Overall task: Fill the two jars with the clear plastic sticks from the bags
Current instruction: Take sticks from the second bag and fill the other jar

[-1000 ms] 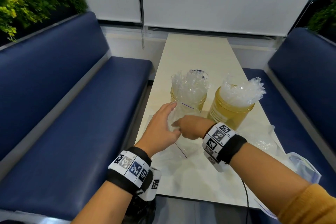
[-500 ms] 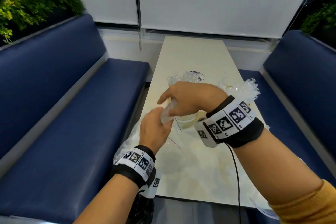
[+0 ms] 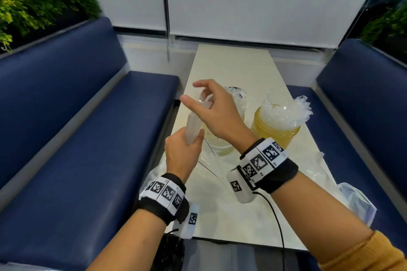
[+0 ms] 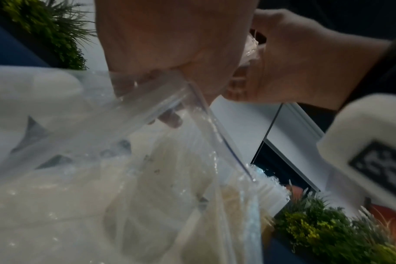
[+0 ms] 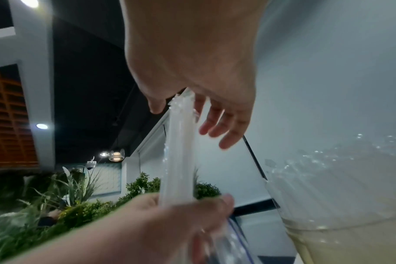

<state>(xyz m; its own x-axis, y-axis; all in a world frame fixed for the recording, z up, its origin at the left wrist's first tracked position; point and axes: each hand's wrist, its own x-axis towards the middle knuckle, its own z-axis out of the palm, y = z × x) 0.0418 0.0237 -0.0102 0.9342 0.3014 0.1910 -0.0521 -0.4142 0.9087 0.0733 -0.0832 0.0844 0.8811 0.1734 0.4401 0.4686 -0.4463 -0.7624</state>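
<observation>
My left hand [image 3: 185,152] grips the lower end of a bundle of clear sticks [image 3: 193,123] at the mouth of a clear zip bag [image 4: 147,142] that hangs below it. Raised above, my right hand [image 3: 211,108] holds the bundle's top end [image 5: 181,107] between thumb and curled fingers, index finger stretched out. Two amber jars stand just behind on the table. The left jar [image 3: 220,145] is mostly hidden by my right hand. The right jar [image 3: 275,136] is packed with clear sticks that stick out of its top.
A narrow cream table [image 3: 233,68] runs away from me between two blue benches [image 3: 77,160]. Crumpled clear bags [image 3: 356,202] lie at the table's near right edge. Green plants [image 3: 33,2] stand behind the left bench.
Both hands have come up from the bag on the table. The right hand has risen with the top of the stick bundle, and the left hand now grips the bundle's lower end.
</observation>
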